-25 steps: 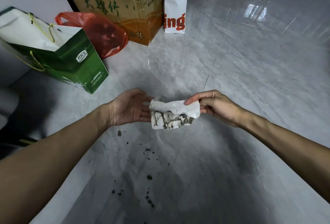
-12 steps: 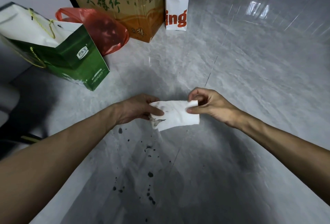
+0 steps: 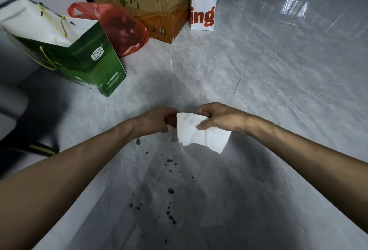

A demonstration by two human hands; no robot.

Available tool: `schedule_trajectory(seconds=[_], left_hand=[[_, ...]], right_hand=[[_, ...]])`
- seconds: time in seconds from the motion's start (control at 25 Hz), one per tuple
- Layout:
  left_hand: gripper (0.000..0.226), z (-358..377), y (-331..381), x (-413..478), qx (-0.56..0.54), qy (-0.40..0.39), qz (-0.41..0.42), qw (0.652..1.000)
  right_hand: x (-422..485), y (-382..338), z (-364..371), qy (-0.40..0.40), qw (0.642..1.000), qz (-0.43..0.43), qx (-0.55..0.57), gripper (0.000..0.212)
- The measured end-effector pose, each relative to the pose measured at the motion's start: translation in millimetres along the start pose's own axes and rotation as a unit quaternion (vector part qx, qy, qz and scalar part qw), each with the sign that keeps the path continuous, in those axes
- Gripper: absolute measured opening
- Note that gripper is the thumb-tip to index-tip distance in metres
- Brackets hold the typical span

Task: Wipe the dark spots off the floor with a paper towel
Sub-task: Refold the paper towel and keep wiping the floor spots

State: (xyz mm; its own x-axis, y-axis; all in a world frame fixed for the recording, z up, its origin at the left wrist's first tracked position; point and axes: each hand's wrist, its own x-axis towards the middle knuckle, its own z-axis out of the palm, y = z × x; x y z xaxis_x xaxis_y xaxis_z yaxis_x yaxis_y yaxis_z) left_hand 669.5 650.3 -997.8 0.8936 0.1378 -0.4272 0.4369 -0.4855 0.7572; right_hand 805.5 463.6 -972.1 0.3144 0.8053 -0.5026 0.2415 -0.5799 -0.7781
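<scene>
A white paper towel [image 3: 201,133] hangs in the air between my hands, its clean side up. My right hand [image 3: 221,117] pinches its upper right part between thumb and fingers. My left hand [image 3: 157,120] holds its left edge with curled fingers. Below the towel, several dark spots [image 3: 170,191] are scattered over the grey marble floor [image 3: 268,94], from just under my left hand down toward the bottom of the view.
A green gift bag [image 3: 79,58], a red plastic bag [image 3: 119,28], a cardboard box [image 3: 143,1] and a white paper bag [image 3: 203,1] stand along the back left. A dark object [image 3: 29,146] lies at the left edge.
The towel's stained side was showing; my hands have folded and turned it, so a clean white face now shows and it hangs lower to the right.
</scene>
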Motion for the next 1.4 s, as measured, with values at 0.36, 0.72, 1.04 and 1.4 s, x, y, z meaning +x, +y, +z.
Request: schedule_trajectory(seconds=[0.36, 0.72, 1.04, 1.4], left_hand=[[0.014, 12, 15, 10, -0.148, 0.111, 0.004, 0.983], [0.034, 2, 6, 9, -0.328, -0.034, -0.026, 0.944], [0.021, 25, -15, 11, -0.057, 0.124, -0.092, 0.986], [0.021, 27, -21, 1, 0.03, 0.158, -0.111, 0.981]], right_hand=[[4, 12, 6, 0.09, 0.992, 0.005, 0.092, 0.008], [-7, 29, 5, 0.021, 0.972, -0.04, 0.23, 0.03], [1, 52, 36, 0.201, 0.948, -0.094, -0.227, 0.017], [-7, 135, 92, 0.239, 0.899, 0.017, -0.368, 0.055]])
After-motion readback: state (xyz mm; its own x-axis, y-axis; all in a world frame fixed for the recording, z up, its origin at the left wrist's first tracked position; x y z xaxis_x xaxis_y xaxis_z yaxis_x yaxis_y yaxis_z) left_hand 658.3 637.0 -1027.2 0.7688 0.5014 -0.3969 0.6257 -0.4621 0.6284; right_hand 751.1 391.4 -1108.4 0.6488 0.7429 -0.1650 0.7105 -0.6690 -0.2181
